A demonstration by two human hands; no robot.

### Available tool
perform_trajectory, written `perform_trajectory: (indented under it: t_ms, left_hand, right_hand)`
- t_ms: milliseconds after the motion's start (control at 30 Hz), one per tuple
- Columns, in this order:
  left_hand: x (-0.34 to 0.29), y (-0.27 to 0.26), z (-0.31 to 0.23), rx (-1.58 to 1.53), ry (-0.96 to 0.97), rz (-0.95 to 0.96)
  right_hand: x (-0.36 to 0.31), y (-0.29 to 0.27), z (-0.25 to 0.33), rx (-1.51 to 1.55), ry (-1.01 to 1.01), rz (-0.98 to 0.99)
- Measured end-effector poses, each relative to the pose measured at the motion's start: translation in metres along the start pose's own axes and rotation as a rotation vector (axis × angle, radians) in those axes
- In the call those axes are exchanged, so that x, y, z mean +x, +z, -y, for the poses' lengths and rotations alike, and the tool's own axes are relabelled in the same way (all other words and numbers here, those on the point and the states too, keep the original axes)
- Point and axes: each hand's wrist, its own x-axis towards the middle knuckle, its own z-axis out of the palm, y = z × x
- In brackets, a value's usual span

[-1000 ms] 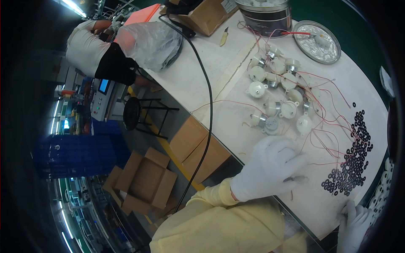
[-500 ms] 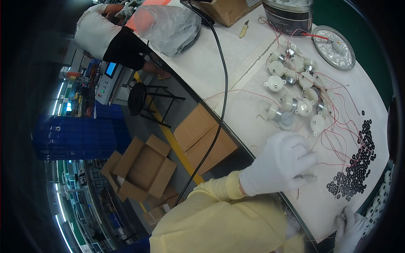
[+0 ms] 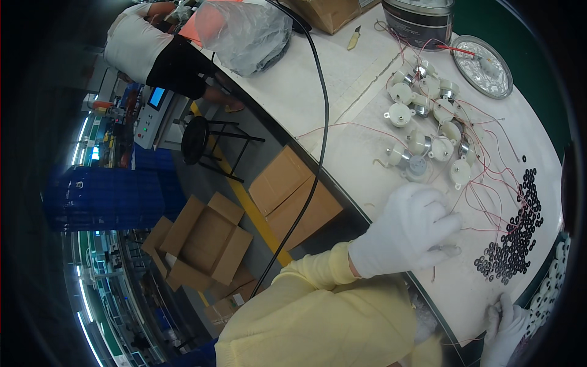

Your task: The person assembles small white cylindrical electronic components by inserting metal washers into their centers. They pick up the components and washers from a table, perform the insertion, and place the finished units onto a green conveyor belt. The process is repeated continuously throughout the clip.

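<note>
My left hand point(image 3: 403, 235), in a white glove, is over the near part of the white table with its fingers curled downward. Whatever it grips is hidden under the palm and fingers; a short reddish wire end point(image 3: 434, 274) shows just below it. At the lower right, my right hand point(image 3: 506, 327), also gloved, has its thumb and fingers bent close together near the table edge. What lies in them cannot be made out. Beyond the left hand is a cluster of small white-and-silver geared motors point(image 3: 441, 148) with thin red wires. Many small black rings point(image 3: 510, 251) lie spread between the two hands.
A large tin point(image 3: 419, 24) and its round lid point(image 3: 483, 67) stand at the far right. A yellow cutter point(image 3: 354, 38), a plastic bag point(image 3: 244, 37) and a black cable point(image 3: 324, 98) are on the table. White round parts point(image 3: 546, 293) line the right edge. Cartons point(image 3: 208, 238) stand on the floor; another person bends at far left.
My left hand stays nearly in place, its fingers shifting slightly. My right hand has risen a little. The whole view has shifted slightly.
</note>
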Motion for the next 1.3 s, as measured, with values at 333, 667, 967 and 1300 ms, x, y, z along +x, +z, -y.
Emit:
perform_trajectory:
  t_ms: [333, 667, 967, 1300]
  left_hand:
    - [-0.001, 0.002, 0.0, 0.007, 0.023, -0.041]
    - [-0.004, 0.002, 0.001, 0.02, 0.044, -0.041]
    - [-0.004, 0.002, -0.001, 0.046, 0.048, -0.052]
    - [-0.002, 0.001, -0.003, 0.091, 0.078, -0.048]
  right_hand:
    - [-0.016, 0.038, 0.01, 0.253, 0.2, -0.15]
    - [-0.011, 0.028, 0.018, 0.224, 0.233, -0.053]
    - [-0.025, 0.038, 0.036, 0.416, 0.34, -0.21]
    - [-0.022, 0.033, 0.034, 0.955, 0.644, -0.17]
